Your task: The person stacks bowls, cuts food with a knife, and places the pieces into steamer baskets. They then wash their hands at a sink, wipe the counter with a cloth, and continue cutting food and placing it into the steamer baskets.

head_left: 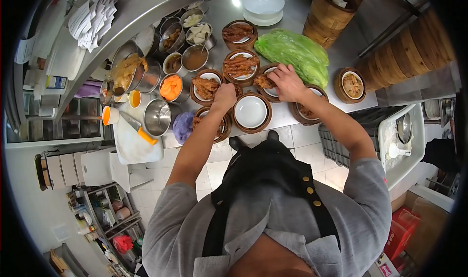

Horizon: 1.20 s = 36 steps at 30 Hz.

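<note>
My left hand (225, 97) is closed at the right edge of a bamboo steamer with brown fried pieces (206, 86); what its fingers hold is hidden. Bent over another steamer, my right hand (287, 83) has its fingers on a brown fried piece (264, 81). Between and below the hands sits a steamer with an empty white dish (250, 112). Two steamers of glossy brown pieces (240, 66) stand behind. Further filled steamers flank the empty dish, one partly behind my left forearm and one under my right wrist.
Green leafy lettuce (295, 57) lies behind my right hand. Metal bowls of ingredients (195, 57), orange slices (171, 87) and an orange-handled knife (146, 135) are at the left. Stacked bamboo steamers (404, 52) stand at the right, near a small filled steamer (352, 85).
</note>
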Tool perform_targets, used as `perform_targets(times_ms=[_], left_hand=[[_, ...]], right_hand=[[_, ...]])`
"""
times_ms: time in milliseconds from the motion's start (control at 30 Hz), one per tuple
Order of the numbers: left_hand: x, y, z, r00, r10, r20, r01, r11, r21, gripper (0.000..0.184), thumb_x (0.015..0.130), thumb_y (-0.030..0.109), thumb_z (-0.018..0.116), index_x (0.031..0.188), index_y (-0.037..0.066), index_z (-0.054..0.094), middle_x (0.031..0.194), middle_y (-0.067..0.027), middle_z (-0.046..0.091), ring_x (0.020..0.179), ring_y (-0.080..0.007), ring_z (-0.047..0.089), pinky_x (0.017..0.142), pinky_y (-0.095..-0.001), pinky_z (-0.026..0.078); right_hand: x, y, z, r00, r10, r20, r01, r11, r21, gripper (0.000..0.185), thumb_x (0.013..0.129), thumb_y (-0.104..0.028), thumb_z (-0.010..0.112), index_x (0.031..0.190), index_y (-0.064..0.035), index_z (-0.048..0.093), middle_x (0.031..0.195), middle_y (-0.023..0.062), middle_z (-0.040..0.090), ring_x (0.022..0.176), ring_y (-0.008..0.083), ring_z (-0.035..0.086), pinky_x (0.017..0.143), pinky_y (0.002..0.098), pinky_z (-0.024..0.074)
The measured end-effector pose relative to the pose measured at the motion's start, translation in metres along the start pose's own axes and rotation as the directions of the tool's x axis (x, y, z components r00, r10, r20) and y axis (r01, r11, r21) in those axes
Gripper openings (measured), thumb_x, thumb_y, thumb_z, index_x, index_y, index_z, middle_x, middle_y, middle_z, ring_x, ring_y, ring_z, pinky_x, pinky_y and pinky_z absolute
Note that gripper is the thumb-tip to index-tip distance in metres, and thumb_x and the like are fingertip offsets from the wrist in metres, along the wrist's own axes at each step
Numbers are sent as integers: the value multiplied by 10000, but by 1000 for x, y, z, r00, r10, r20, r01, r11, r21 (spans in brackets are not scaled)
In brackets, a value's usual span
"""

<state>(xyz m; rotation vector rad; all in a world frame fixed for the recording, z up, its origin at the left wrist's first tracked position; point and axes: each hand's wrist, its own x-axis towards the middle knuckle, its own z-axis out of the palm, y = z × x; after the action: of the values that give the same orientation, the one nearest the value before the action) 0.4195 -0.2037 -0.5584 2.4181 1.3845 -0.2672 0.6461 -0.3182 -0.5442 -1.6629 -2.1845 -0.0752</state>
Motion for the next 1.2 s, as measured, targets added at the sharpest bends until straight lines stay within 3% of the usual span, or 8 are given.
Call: perform_targets(times_ms=[200, 433, 500, 533, 600, 800, 1067, 1200], left_hand=[[-14, 25, 0, 956, 83, -281, -226, 821, -525, 345, 704, 72, 695, 1039, 17, 639, 986, -158, 642, 789, -324, 631, 744, -377, 514], [-2, 55, 5, 818, 143, -557, -487, 688, -539, 630, 683, 64, 760, 1245, 23, 479, 1101, -154, 580, 760, -238, 634, 701, -334, 516], [8, 66, 4, 934, 104, -340, -354, 169, -920, 616, 708, 79, 774, 1238, 14, 465, 996, -155, 606, 714, -187, 633, 607, -289, 505], [6, 72, -8, 935, 108, -339, -353, 169, -920, 616, 708, 79, 774, 1238, 14, 465, 996, -155, 606, 714, -187, 633, 607, -289, 505], [3, 81, -28, 986, 45, 160, 157, 58, -986, 521, 730, 58, 760, 1176, 11, 492, 886, -127, 618, 667, -144, 623, 527, -238, 467], [22, 72, -22, 971, 230, 61, 64, -5, -998, 443, 723, 15, 745, 1104, 21, 519, 831, -62, 623, 664, -116, 606, 525, -236, 452], [32, 87, -71, 954, 294, 66, -26, 298, -954, 409, 723, 40, 740, 1071, 88, 531, 871, -16, 648, 704, -75, 590, 529, -190, 369], [19, 88, -39, 969, 229, 90, 62, 125, -990, 368, 729, 62, 743, 1036, 42, 541, 798, -26, 630, 628, -78, 569, 442, -197, 362]], right_hand=[[6, 13, -2, 987, 161, 3, -149, 908, 393, 381, 584, -76, 653, 946, -83, 537, 813, 66, 584, 864, 251, 509, 774, 380, 352], [13, 38, 11, 933, 315, 174, -312, 466, 828, 373, 592, 11, 665, 932, -43, 520, 804, 49, 541, 761, 179, 544, 732, 300, 464], [15, 36, 5, 935, 314, 163, -302, 469, 830, 364, 600, 15, 658, 932, -35, 518, 799, 50, 535, 764, 175, 544, 729, 298, 469], [15, 31, 2, 956, 285, 62, -227, 596, 770, 356, 610, -24, 680, 932, -33, 527, 795, 69, 556, 750, 196, 560, 707, 309, 474], [12, 21, -2, 970, 239, -33, -151, 707, 691, 355, 620, -63, 701, 932, -31, 536, 792, 88, 577, 736, 216, 576, 685, 321, 479], [8, 20, -2, 968, 225, -113, -102, 760, 642, 337, 645, -57, 696, 950, -30, 553, 839, 75, 583, 785, 187, 578, 716, 305, 481], [25, 41, -20, 897, 407, 173, -286, 237, 928, 363, 662, -35, 719, 997, -20, 580, 861, 5, 572, 803, 80, 540, 732, 243, 471], [13, 37, -4, 914, 339, 221, -323, 284, 903, 336, 670, -22, 725, 979, -21, 594, 864, 6, 574, 800, 73, 533, 726, 228, 467]])
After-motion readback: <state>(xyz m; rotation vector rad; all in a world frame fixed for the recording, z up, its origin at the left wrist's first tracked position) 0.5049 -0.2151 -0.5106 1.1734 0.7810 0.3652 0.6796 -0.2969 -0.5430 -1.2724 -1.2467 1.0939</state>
